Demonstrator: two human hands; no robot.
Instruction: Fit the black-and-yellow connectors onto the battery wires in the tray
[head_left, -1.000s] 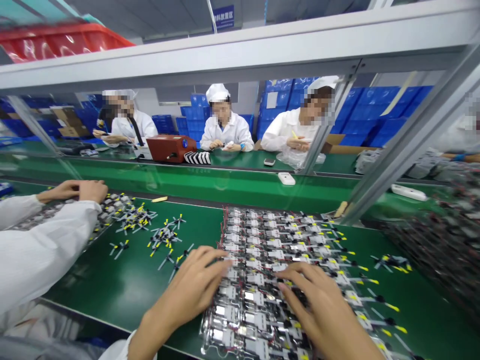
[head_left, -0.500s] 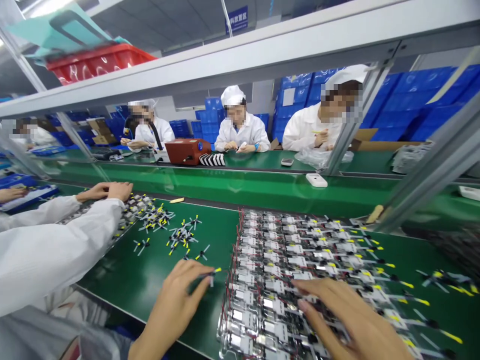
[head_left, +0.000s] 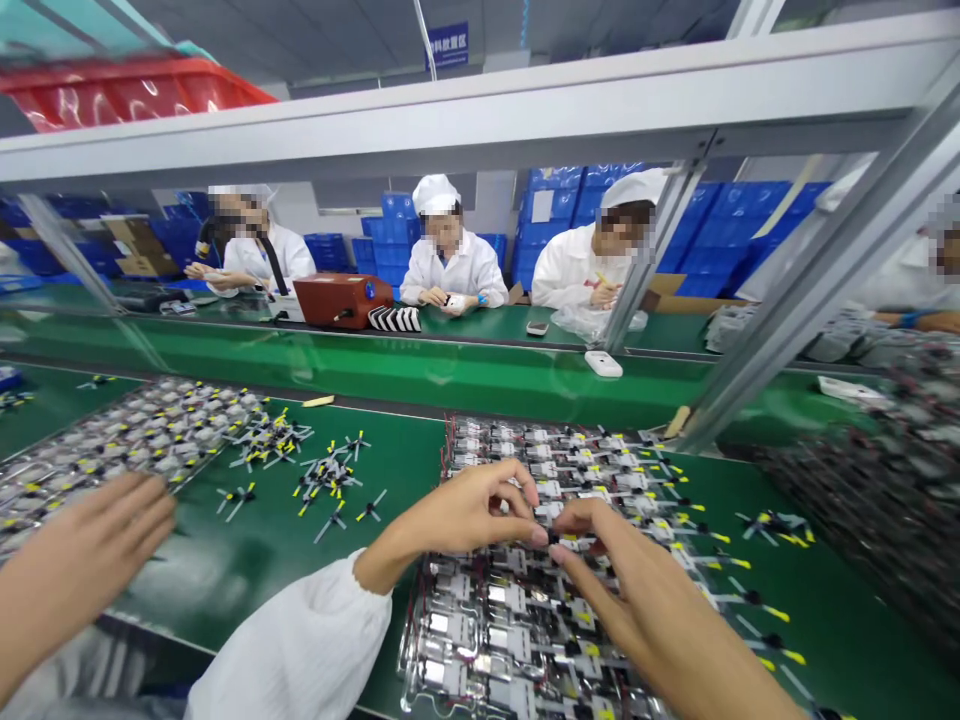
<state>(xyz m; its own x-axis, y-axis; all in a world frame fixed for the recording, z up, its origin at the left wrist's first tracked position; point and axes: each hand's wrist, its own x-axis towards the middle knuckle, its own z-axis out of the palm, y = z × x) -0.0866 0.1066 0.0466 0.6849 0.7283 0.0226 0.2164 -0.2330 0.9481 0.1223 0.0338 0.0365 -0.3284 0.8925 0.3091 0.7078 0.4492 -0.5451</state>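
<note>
My left hand (head_left: 469,510) and my right hand (head_left: 630,580) meet fingertip to fingertip over the rows of small white-and-silver assemblies (head_left: 510,640). A small propeller (head_left: 553,537) is pinched between them; only its black hub shows clearly, and the fingers hide most of its blades. Both hands are closed at the fingertips. Red wires and clear plastic trays show among the assemblies under my wrists. Loose propellers with grey blades and yellow tips (head_left: 326,475) lie in a pile to the left of my left hand.
At the left, a co-worker's hand (head_left: 97,560) is near another tray of assemblies (head_left: 150,430). More propellers (head_left: 776,525) lie at the right, beside a dark stack of trays (head_left: 885,500). A metal post (head_left: 750,330) and overhead shelf (head_left: 450,120) frame the bench. Co-workers sit opposite.
My left hand has carried the propeller right, from the green bench to over the assemblies, where my right hand now meets it. The view has swung right. The neighbour's hand has moved nearer.
</note>
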